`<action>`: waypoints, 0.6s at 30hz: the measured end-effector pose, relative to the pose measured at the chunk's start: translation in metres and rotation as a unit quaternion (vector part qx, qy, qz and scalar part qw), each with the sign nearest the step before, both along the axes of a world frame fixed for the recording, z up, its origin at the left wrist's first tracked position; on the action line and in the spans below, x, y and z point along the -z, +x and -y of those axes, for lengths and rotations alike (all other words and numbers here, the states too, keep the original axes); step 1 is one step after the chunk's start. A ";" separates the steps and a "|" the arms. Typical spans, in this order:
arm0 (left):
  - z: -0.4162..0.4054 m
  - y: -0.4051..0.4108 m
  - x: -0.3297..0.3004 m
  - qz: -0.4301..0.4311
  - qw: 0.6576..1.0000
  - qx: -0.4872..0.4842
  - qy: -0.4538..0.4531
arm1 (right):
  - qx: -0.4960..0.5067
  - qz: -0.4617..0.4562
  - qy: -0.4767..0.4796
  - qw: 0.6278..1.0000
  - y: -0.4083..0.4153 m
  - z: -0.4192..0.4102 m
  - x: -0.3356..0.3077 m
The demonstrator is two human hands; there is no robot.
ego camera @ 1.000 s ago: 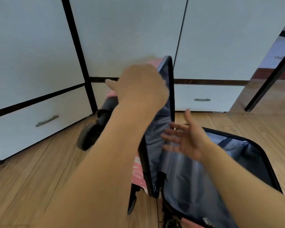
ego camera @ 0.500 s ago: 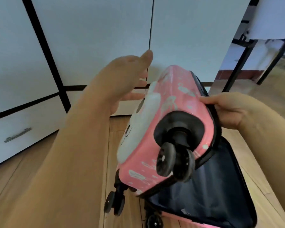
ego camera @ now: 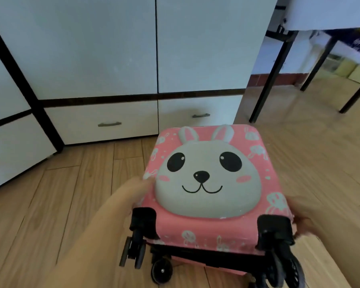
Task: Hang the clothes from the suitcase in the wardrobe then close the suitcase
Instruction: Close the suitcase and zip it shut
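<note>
Wooden floor (ego camera: 71, 204), closed pink suitcase (ego camera: 206, 227), left hand (ego camera: 131, 194) and right hand (ego camera: 299, 217) flanking, grip unclear.

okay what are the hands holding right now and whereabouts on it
Both hands are on the pink rabbit suitcase, near its wheel end: the left hand on the left side edge, the right hand on the right. Motion blur hides whether fingers curl around it.

suitcase (ego camera: 212, 183) on floor (ego camera: 60, 204), before wardrobe (ego camera: 112, 59)

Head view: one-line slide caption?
Both hands, left hand and right hand, at the sides of the folded-shut pink bunny suitcase on the wooden floor.
</note>
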State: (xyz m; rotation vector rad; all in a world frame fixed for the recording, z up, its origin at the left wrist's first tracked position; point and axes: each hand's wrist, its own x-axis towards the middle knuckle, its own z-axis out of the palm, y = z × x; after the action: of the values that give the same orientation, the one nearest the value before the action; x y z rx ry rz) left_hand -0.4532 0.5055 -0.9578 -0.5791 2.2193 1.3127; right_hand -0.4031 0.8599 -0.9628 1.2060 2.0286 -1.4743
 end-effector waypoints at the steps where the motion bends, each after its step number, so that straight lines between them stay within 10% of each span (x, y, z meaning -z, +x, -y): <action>1: 0.001 0.002 0.007 0.004 1.000 -0.016 0.027 | 0.005 0.028 0.001 1.000 0.004 0.002 0.007; 7: 0.012 -0.007 0.022 -0.009 0.991 -0.097 0.096 | 0.045 0.028 -0.064 0.997 -0.009 0.014 0.060; 12: 0.029 -0.010 0.025 0.002 0.991 -0.105 0.079 | 0.057 -0.150 -0.149 0.976 -0.030 0.038 0.058; 18: 0.051 0.004 0.023 0.002 0.993 -0.106 0.047 | -0.103 -0.187 -0.181 0.960 -0.053 0.063 0.055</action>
State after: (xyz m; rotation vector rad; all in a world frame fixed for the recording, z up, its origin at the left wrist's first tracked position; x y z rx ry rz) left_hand -0.4494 0.4543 -0.9811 -0.7983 2.1259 1.5114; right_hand -0.4565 0.7965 -1.0179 0.5851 1.9094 -1.9675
